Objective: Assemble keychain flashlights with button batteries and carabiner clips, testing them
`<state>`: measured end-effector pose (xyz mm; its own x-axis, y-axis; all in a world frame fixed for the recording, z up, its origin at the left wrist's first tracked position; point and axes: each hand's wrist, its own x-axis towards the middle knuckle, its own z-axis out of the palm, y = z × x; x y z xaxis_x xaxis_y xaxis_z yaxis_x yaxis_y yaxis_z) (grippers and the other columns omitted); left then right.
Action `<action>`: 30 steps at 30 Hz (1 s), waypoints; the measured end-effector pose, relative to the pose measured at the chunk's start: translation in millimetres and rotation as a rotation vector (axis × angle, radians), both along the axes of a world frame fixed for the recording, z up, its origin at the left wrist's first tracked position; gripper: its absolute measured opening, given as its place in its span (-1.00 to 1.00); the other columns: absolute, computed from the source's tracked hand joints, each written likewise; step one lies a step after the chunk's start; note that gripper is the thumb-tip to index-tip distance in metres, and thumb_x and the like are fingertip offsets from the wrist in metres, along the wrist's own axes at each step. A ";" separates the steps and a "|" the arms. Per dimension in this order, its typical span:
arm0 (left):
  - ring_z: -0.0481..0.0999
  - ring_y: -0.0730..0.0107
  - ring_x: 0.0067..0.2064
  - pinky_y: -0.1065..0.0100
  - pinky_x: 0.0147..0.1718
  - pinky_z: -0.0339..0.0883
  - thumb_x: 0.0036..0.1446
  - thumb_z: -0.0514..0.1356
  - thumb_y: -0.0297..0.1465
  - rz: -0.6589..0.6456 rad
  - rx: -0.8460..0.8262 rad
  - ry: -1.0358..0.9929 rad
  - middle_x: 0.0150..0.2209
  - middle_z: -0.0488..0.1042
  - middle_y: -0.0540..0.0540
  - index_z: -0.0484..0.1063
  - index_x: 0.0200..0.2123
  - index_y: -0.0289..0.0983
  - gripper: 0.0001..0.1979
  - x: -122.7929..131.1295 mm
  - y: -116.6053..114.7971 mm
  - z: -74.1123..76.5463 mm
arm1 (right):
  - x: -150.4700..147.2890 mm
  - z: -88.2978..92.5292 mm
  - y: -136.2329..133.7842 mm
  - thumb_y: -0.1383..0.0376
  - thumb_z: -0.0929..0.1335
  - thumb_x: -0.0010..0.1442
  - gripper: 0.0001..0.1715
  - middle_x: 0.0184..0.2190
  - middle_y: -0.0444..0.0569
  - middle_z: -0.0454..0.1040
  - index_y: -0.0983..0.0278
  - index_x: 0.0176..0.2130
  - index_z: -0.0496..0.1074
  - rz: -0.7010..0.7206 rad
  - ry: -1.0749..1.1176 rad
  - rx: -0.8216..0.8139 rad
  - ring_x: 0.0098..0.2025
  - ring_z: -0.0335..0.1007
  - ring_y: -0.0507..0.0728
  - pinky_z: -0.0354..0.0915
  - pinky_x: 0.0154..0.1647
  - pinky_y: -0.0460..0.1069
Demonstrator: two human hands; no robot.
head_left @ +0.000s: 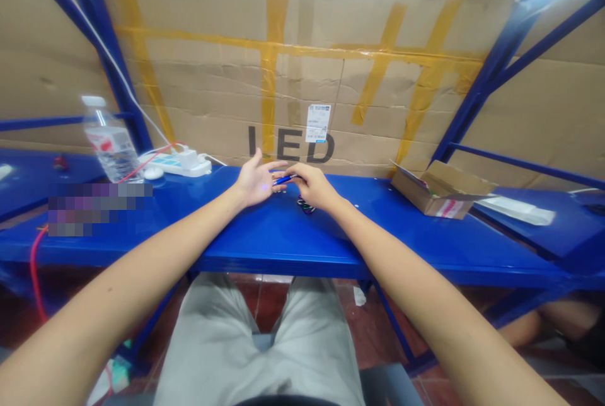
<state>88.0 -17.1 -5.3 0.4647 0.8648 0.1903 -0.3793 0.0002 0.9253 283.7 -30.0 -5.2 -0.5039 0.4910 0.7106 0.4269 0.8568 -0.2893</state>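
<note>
My right hand [314, 184] pinches a slim blue pen [285, 179], its fingers closed around the dark end. The pen points left toward my left hand [256, 182], which is open with the palm turned up and the fingers stretched out. A small violet spot of light shows on that palm. Whether the left fingers touch the pen, I cannot tell. Just under my right hand, a small bundle of dark, thin cords [306, 205] lies on the blue table [283, 245], partly hidden by the hand.
An open cardboard box [437, 191] stands at the right, beside a white strip [517, 209]. To the left are a water bottle [111, 141], a white power strip [182, 163] and a red cable [36, 273]. A large cardboard sheet [212, 91] walls off the back between blue posts.
</note>
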 end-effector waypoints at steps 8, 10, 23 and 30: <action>0.53 -0.15 -0.01 0.00 -0.12 0.42 0.17 -0.10 0.25 0.011 0.011 0.018 -0.08 0.54 -0.44 0.44 0.01 -0.33 -0.19 -1.0 2.2 -1.1 | 0.8 0.8 -0.9 0.46 0.24 0.24 -0.73 -0.12 0.06 0.58 0.26 -0.16 0.48 -0.009 0.016 -0.007 -0.09 0.49 0.18 0.35 0.00 0.08; 0.53 -0.16 0.00 -0.01 -0.12 0.42 0.16 -0.09 0.25 0.011 0.026 0.027 -0.08 0.54 -0.44 0.44 0.01 -0.33 -0.20 -0.8 2.6 -1.4 | 0.8 1.0 -1.1 0.46 0.24 0.24 -0.72 -0.11 0.05 0.58 0.25 -0.16 0.48 -0.009 0.013 -0.015 -0.09 0.49 0.17 0.35 0.00 0.08; 0.54 -0.15 0.01 0.03 -0.13 0.43 0.17 -0.08 0.24 -0.007 0.049 0.051 -0.08 0.56 -0.42 0.46 -0.03 -0.32 -0.23 -0.8 2.3 -0.6 | 1.0 1.9 -3.2 0.48 0.23 0.20 -0.67 -0.11 0.04 0.59 0.25 -0.14 0.49 -0.004 0.020 -0.034 -0.09 0.50 0.18 0.36 0.01 0.10; 0.55 -0.12 0.00 0.04 -0.13 0.44 0.18 -0.09 0.23 -0.009 0.040 0.057 -0.09 0.57 -0.39 0.46 -0.06 -0.30 -0.25 0.4 0.5 0.2 | 0.4 3.3 -4.4 0.46 0.25 0.22 -0.70 -0.10 0.05 0.59 0.25 -0.13 0.50 -0.013 0.019 -0.023 -0.07 0.50 0.19 0.35 0.02 0.10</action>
<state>88.4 -16.7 -5.1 0.4832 0.8530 0.1974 -0.3263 -0.0338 0.9447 284.1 -34.4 -1.9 -0.4841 0.5136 0.7084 0.4326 0.8442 -0.3164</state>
